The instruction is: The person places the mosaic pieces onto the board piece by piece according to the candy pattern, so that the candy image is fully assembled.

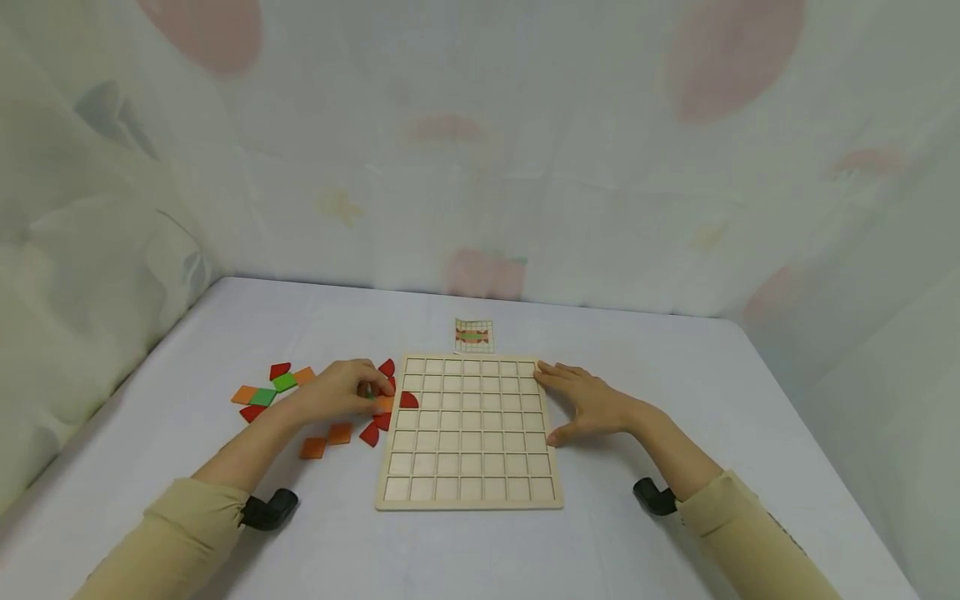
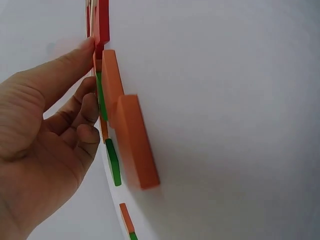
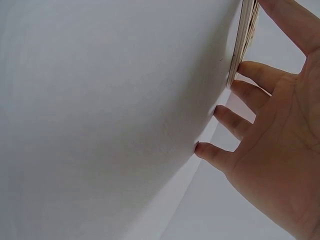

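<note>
My left hand (image 1: 341,390) is at the left edge of the wooden grid board (image 1: 468,505), thumb and curled fingers pinching an orange tile (image 1: 385,404); the fingertips are partly hidden. In the left wrist view the thumb of my left hand (image 2: 55,115) reaches beside a red piece (image 2: 102,22). A red quarter-round piece (image 1: 408,400) lies in a left-column cell of the board. My right hand (image 1: 592,402), fingers spread, touches the board's right edge with fingers and thumb. From the right wrist view, my right hand (image 3: 280,120) has fingertips against that edge (image 3: 242,42).
Several red pieces (image 1: 369,434) lie between the left hand and the board. Further left are orange tiles (image 1: 313,448), green tiles (image 1: 262,397) and more red pieces (image 1: 280,371). A small pattern card (image 1: 474,336) lies behind the board. Cloth hangs behind the white table (image 1: 645,342).
</note>
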A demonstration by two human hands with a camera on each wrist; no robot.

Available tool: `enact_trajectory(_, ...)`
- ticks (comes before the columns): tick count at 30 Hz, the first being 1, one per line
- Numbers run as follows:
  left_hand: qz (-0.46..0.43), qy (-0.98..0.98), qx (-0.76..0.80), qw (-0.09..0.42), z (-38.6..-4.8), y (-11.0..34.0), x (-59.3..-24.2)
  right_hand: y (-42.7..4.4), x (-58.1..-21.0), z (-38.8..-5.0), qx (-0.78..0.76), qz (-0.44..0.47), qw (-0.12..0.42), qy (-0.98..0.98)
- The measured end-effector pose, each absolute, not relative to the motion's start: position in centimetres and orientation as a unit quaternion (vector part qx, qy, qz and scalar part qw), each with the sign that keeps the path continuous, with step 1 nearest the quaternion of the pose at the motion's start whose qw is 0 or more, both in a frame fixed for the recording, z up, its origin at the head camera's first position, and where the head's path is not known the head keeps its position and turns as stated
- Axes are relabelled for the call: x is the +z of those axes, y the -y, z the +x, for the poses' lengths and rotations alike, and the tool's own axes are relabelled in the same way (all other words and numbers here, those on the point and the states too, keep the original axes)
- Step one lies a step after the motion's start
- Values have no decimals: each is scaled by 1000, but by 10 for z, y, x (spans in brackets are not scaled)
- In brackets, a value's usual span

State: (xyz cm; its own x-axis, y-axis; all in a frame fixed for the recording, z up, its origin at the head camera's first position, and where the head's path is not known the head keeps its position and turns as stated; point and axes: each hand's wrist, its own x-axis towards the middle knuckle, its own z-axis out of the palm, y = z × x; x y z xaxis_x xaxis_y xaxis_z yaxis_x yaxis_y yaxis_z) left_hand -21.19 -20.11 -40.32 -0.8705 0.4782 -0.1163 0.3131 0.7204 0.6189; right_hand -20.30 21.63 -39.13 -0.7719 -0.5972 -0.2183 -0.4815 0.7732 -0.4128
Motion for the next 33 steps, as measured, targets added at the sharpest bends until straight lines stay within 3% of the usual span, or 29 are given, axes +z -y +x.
enact_trajectory(33, 199, -905, 357, 116, -212, 190, -393, -217, -392, -204, -159, -292, 171, -927)
